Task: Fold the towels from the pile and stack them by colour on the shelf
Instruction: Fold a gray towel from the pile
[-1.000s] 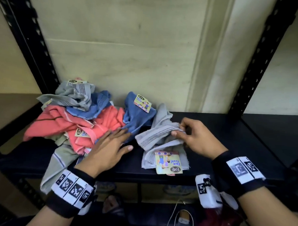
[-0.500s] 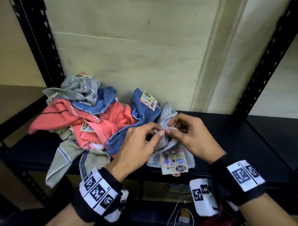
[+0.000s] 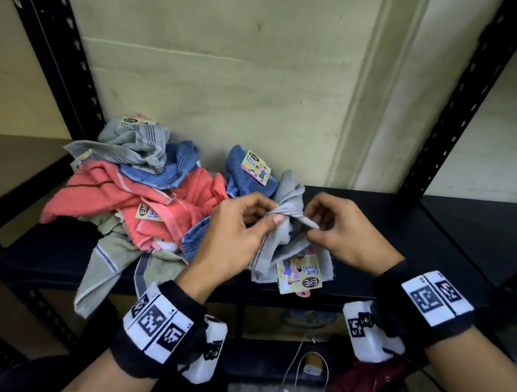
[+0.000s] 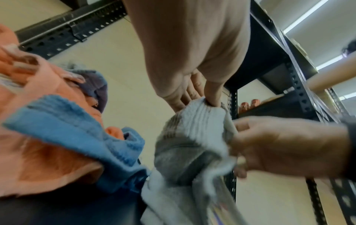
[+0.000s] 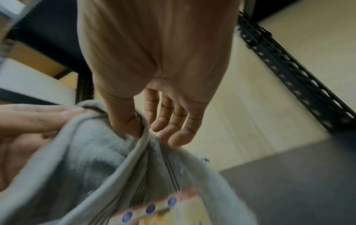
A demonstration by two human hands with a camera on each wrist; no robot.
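Towels lie in a loose pile (image 3: 133,196) at the left of the black shelf (image 3: 398,231): grey, blue, coral and pale green ones tangled together, some draping over the front edge. One grey towel (image 3: 291,227) sits apart, just right of the pile, and it is the piece in hand. Its card label (image 3: 299,274) hangs at the front edge of the shelf.

Left hand (image 3: 237,239) pinches a bunched edge of the grey towel between thumb and curled fingers. Right hand (image 3: 341,232) pinches the same cloth close beside it, thumb against forefinger, the other fingers loosely bent. In the right wrist view the hem runs up into that pinch, while the body of the towel hangs crumpled below.

The step appears to be finding an edge so the towel can be opened out before folding. To do it well, each hand should slide outward along the hem until it reaches a corner, not pull from the middle, where the cloth only bunches further. Then lift clear of the shelf so the towel hangs flat and the label drops free. The blue towel (image 3: 246,177) lies touching the grey one at the back, so a slow lift is wise; it may drag along. The bare stretch of shelf on the right looks like the place to lay the towel flat and to fold and stack it.
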